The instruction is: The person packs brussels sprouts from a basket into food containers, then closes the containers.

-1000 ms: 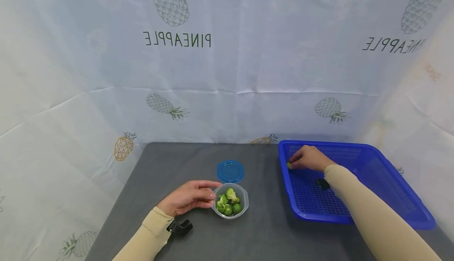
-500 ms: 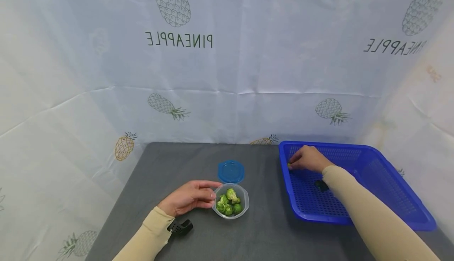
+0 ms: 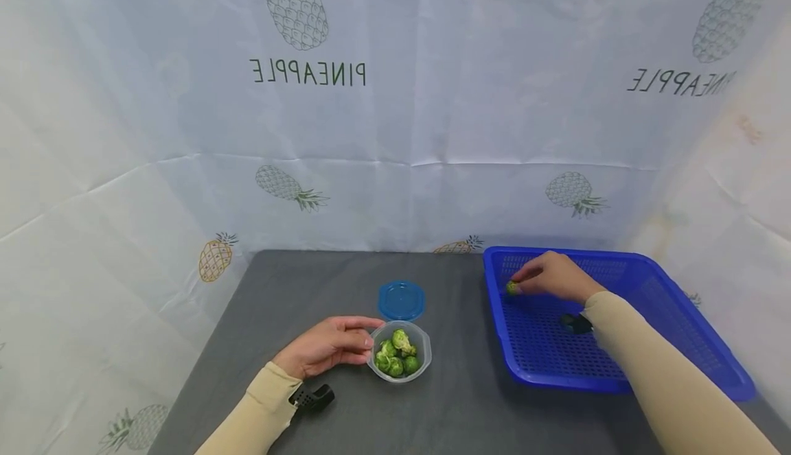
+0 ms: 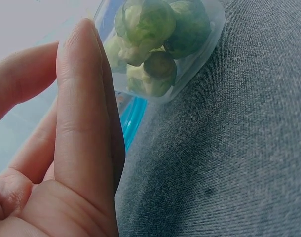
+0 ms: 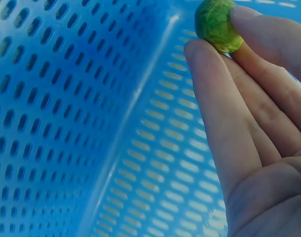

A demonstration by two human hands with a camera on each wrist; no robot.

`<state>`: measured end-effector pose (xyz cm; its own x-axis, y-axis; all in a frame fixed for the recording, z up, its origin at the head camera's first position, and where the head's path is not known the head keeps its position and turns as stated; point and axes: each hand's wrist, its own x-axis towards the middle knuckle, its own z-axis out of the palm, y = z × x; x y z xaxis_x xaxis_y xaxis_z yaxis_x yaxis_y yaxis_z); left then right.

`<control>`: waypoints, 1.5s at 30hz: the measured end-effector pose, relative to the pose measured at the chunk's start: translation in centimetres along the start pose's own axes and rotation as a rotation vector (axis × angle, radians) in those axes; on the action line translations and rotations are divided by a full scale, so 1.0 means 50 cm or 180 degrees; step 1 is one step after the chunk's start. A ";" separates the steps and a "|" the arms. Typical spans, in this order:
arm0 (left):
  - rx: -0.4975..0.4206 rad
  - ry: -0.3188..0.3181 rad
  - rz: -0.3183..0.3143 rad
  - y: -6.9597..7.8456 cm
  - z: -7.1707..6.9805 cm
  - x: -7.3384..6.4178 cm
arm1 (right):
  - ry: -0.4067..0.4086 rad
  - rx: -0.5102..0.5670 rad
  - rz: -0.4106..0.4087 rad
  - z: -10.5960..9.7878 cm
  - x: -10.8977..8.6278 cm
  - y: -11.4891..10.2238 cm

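Note:
In the head view my right hand [image 3: 558, 277] is inside the blue basket, near its left wall. Its thumb and fingertips pinch a small Brussels sprout [image 5: 217, 24], green with yellowish leaves, seen closely in the right wrist view. My left hand [image 3: 334, 345] lies at the left side of a clear plastic container [image 3: 423, 367], its fairly straight fingers touching the rim. Several Brussels sprouts [image 3: 395, 359] sit in that container. In the left wrist view the thumb [image 4: 81, 108] stands in front, with the container just beyond its tip.
The blue perforated basket [image 3: 531, 378] stands at the right of the grey table [image 3: 457, 414]. A round blue lid [image 3: 402, 300] lies just behind the container. A pineapple-print cloth [image 3: 414, 112] hangs behind the table.
My right hand has moved slightly right and away from the basket's left wall, with the Brussels sprout between its fingers. The left hand and container have stayed in place.

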<state>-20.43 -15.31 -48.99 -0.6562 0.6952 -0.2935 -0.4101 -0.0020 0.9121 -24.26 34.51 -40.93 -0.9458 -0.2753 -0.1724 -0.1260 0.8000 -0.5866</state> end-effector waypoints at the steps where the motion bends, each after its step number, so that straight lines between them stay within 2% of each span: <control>1: -0.0001 0.0004 0.0000 -0.001 -0.001 -0.001 | 0.0004 0.0002 0.0011 -0.003 -0.008 -0.003; 13: -0.0076 -0.0003 0.0064 -0.011 -0.008 -0.011 | 0.0233 0.0087 0.0086 -0.027 -0.115 -0.058; 20: -0.0017 0.0013 0.0093 -0.004 -0.004 -0.006 | 0.0272 0.0116 0.0021 -0.022 -0.147 -0.115; 26: -0.0009 0.0040 0.0044 0.005 -0.004 -0.005 | 0.0182 0.0325 -0.0200 0.021 -0.136 -0.185; 31: 0.0037 0.0090 0.0009 0.009 -0.009 -0.004 | 0.0032 0.0432 -0.0447 0.084 -0.108 -0.248; 37: 0.0056 0.0113 0.0018 0.009 -0.011 -0.004 | -0.0161 0.0377 -0.0846 0.156 -0.075 -0.314; 45: 0.0082 0.0178 -0.0010 0.007 -0.010 -0.002 | -0.0385 0.0418 -0.1027 0.232 -0.049 -0.348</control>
<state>-20.84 -15.75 -48.79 -0.6896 0.6539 -0.3113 -0.3963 0.0191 0.9179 -16.29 15.07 -39.46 -0.8204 -0.5697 -0.0496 -0.3652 0.5886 -0.7213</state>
